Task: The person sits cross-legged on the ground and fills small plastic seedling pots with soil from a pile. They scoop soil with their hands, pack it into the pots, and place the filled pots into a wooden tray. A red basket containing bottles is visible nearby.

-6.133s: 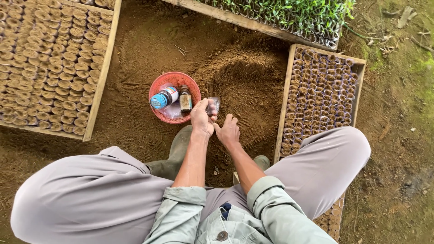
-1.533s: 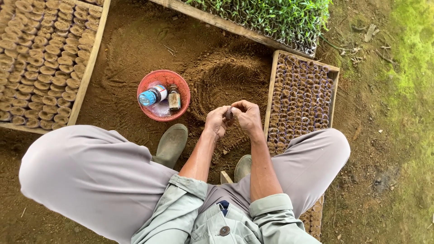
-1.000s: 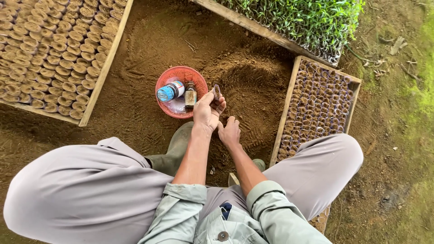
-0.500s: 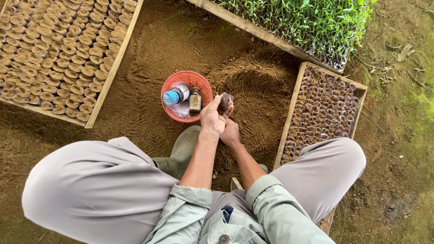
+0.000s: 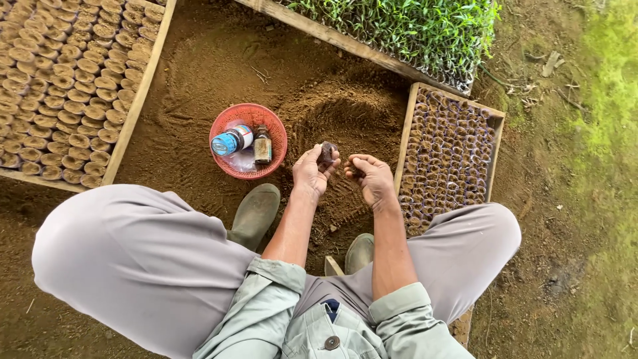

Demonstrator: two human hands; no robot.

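The left hand [image 5: 311, 171] pinches a small soil-filled bag [image 5: 326, 153] above the dirt pile [image 5: 345, 113]. The right hand [image 5: 371, 178] is cupped shut; what is inside is hidden. A red basket [image 5: 226, 171] beside them holds 2 bottles. The right tray [image 5: 448, 149] holds filled bags.

Small soil-filled bag [image 5: 326, 153]: little clear plastic pouch, dark brown dirt inside, looks full and lumpy. Held up off ground, pinched at fingertips, tilted a bit. Sits just above loose soil pile [image 5: 345, 123]: brown crumbly dirt, heaped with scooped dip in middle, lying on ground right in front. Bag and pile same brown colour.
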